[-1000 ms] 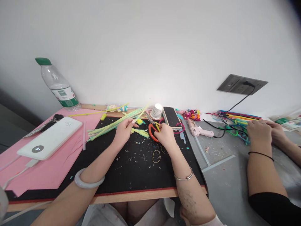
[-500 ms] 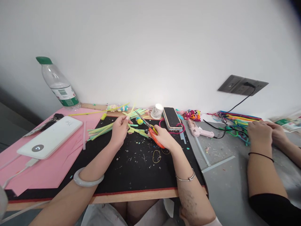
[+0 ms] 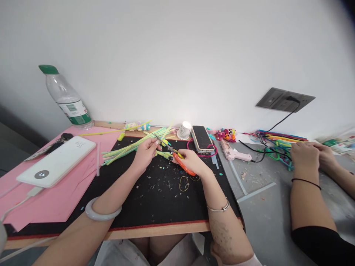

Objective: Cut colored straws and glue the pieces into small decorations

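Observation:
My left hand (image 3: 145, 152) is closed in a pinch on a pale yellow pipe cleaner, most of it hidden by the fingers. Orange-handled scissors (image 3: 183, 166) are gripped in my right hand (image 3: 191, 161), with their blades pointing up and left to my left fingertips. Whether the blades touch the pipe cleaner I cannot tell. Beside and behind my left hand, a bunch of yellow and green pipe cleaners (image 3: 119, 154) lies on the black mat (image 3: 155, 201).
A phone (image 3: 202, 138) and a paper cup (image 3: 184, 130) stand by the wall. To the left are a power bank (image 3: 57, 162) on pink sheets and a bottle (image 3: 70, 103). On the right, a pink glue gun (image 3: 235, 153) lies near a co-worker's hands (image 3: 306, 157).
The scissors' blades have come closer to my left fingertips. My left hand has shifted slightly right, and the yellow pipe cleaner no longer stands up plainly above it.

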